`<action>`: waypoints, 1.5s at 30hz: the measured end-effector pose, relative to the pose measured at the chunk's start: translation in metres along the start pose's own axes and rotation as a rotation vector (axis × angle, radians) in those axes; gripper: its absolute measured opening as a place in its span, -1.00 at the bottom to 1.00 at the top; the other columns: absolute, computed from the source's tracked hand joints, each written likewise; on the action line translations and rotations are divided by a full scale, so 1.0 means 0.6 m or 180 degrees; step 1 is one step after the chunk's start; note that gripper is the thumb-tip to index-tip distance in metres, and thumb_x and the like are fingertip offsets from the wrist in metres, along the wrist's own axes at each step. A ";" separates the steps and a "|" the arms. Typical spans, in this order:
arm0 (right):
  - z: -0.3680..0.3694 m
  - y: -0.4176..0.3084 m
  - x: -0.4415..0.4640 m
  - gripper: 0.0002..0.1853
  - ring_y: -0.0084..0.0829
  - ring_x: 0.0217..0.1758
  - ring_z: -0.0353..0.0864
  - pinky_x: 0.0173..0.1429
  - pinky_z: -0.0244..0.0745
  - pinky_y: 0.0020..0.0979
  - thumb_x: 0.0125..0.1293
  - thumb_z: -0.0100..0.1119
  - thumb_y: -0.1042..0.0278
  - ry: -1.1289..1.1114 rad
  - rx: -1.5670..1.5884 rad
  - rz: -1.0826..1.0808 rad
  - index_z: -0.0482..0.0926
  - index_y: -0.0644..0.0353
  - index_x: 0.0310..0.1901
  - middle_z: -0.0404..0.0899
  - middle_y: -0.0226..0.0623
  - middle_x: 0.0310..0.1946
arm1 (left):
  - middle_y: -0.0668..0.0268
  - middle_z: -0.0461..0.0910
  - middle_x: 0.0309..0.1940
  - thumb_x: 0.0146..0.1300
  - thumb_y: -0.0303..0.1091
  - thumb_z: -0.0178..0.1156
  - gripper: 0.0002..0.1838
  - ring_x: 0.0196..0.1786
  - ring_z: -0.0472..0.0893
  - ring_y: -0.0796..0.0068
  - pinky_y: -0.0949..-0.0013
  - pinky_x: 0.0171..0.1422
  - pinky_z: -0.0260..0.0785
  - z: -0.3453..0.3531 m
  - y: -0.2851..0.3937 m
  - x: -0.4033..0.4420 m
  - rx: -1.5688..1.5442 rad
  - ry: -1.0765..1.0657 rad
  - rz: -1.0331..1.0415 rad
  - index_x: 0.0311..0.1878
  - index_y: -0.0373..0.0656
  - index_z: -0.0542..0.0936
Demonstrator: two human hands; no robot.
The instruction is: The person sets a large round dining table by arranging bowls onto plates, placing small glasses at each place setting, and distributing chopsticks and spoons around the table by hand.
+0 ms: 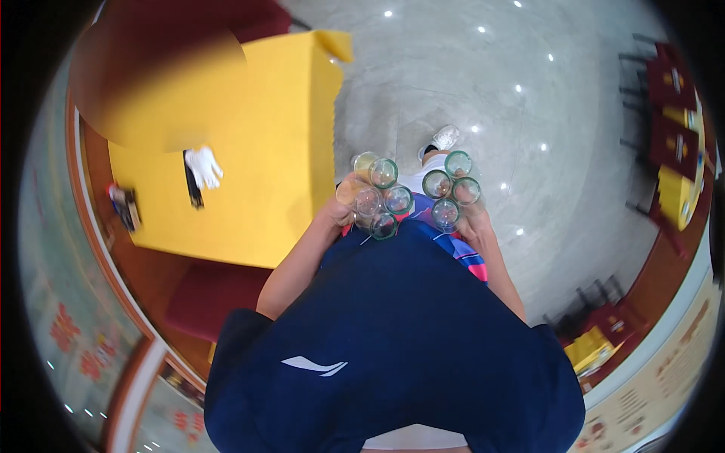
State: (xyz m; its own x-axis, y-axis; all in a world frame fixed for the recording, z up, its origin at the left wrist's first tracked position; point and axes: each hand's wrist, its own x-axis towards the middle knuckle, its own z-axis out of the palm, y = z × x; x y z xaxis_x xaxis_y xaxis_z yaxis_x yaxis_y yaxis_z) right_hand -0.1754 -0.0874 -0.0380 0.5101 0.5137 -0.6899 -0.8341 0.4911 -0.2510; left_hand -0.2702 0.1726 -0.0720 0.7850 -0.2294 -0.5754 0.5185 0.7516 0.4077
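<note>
In front of my waist, my left hand (pixel 344 198) is closed around a cluster of several clear drinking glasses (pixel 384 174) with greenish rims. A similar bunch of several drinking glasses (pixel 446 214) is gripped in my right hand (pixel 474 215). The two clusters are held side by side with a narrow gap between them, their round rims facing up toward me. Most of my fingers are hidden behind the glass.
A table with a yellow cloth (pixel 279 151) stands to my left. On it lie a white glove (pixel 204 167), a black strip-like item (pixel 194 181) and a small dark object (pixel 125 208). Dark red chairs (pixel 672 83) and yellow-covered tables (pixel 676 196) line the right. Grey floor (pixel 529 136) lies ahead.
</note>
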 end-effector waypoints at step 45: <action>-0.658 -1.334 -0.177 -0.49 -0.32 -0.09 0.70 -0.08 0.75 -0.26 0.10 0.45 0.48 -0.0106 0.2836 -0.4080 0.47 0.11 0.10 0.62 -0.13 -0.09 | -0.10 0.58 -0.02 0.15 -0.49 0.36 -0.55 -0.06 0.69 0.08 0.12 -0.29 0.73 1.406 -0.323 1.429 0.1862 -0.2437 -0.3296 0.09 -0.35 0.44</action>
State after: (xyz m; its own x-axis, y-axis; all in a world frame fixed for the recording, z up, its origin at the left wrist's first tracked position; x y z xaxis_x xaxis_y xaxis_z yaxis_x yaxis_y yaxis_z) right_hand 0.3551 -0.8127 -0.0323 0.7713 -0.5500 -0.3204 0.5277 0.8340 -0.1613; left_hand 0.5883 -0.6916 -0.0463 -0.1427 -0.9270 -0.3469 0.8802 -0.2792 0.3839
